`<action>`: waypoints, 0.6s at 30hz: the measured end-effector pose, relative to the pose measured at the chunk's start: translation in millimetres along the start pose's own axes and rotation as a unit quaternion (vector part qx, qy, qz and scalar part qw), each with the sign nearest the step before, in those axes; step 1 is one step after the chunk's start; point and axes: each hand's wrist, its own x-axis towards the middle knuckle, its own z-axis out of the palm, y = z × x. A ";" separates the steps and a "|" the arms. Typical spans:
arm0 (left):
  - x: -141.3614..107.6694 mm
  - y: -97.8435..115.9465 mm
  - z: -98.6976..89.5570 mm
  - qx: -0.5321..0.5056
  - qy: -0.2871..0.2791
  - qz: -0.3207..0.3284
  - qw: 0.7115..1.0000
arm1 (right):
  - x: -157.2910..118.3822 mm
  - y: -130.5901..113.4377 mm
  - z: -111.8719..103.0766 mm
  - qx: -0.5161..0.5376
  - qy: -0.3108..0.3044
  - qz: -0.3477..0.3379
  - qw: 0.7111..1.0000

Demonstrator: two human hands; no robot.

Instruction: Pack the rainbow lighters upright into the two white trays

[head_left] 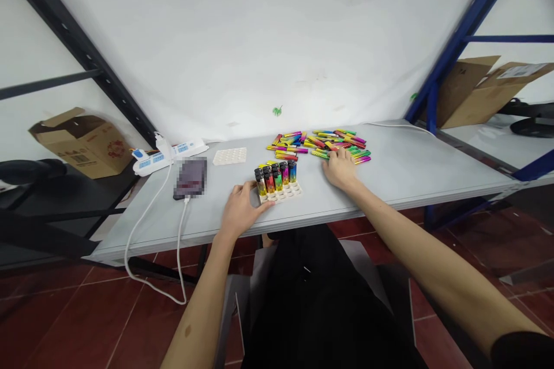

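Note:
Near the front of the table, several black-topped lighters (278, 180) stand upright in rows in a white holed tray (283, 195). Some front holes of the tray show no lighter. My left hand (240, 211) grips the tray's left end, thumb along the front and fingers behind. My right hand (340, 169) has its fingers bent down on the front of a pile of shiny multicoloured lighter-shaped pieces (340, 139); its fingertips are hidden, so what they pinch is unclear. More such pieces (289, 141) lie loosely behind the tray.
A second white holed tray (229, 156) lies farther left. A blurred-out phone (190, 177) is plugged into a white cable (179, 236) that hangs over the table's front edge. A power strip (171, 155) stands at the back left. Cardboard boxes (89, 144) flank the table.

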 end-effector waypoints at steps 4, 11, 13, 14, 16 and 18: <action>0.4 -1.1 0.6 0.002 -0.001 0.003 1.000 | -3.7 5.1 0.4 0.030 0.000 0.026 0.999; 1.0 -3.9 1.9 0.004 -0.002 0.002 1.000 | -5.5 14.3 2.5 0.176 0.019 -0.018 0.984; 0.8 -3.9 1.8 0.001 -0.002 0.001 1.000 | -5.7 13.6 0.5 0.287 0.034 -0.001 0.957; 0.8 -3.8 1.8 0.000 -0.003 0.000 1.000 | -5.9 12.3 -0.5 0.344 0.040 0.011 0.938; 0.7 -3.4 1.5 -0.001 -0.004 -0.002 1.000 | -6.8 8.0 -1.8 0.456 0.035 0.035 0.888; 0.7 -2.9 1.3 0.000 -0.004 -0.002 1.000 | -8.6 2.8 -1.3 0.546 0.019 0.055 0.836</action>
